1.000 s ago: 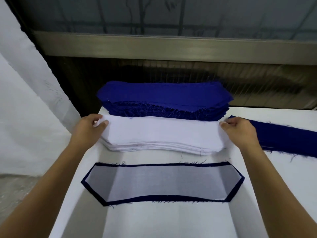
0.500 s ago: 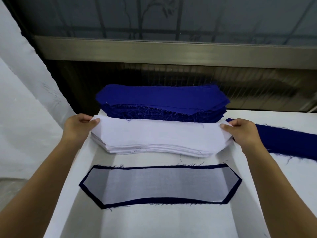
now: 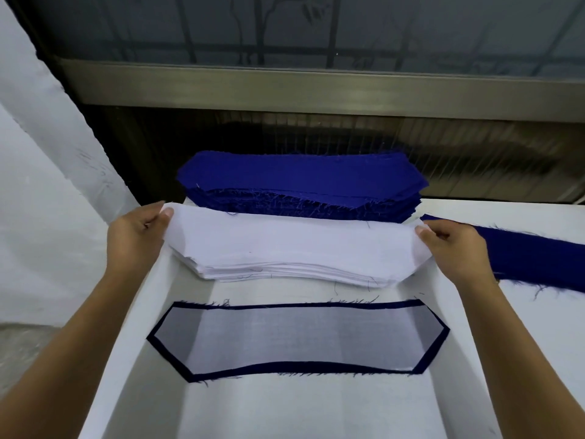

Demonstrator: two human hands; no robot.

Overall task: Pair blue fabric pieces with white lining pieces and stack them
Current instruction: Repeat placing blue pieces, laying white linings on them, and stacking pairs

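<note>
L hand (image 3: 136, 236) & R hand (image 3: 456, 248) each pinch one end of the top white lining piece (image 3: 297, 242), thumbs on top, prob. to peel a single ply flat off the white stack (image 3: 285, 270) mid-table (image 3: 316, 413). Blue stack (image 3: 300, 182) sits at the far edge, finished pair (image 3: 297, 337) nearer the front edge.

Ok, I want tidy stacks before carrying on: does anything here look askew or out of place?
Only the loose blue fabric at far right: it lies slanted, apart from the blue stack, edges fraying. The finished pair lies flat; the left hand and right hand pinch the top lining piece by its ends.
</note>
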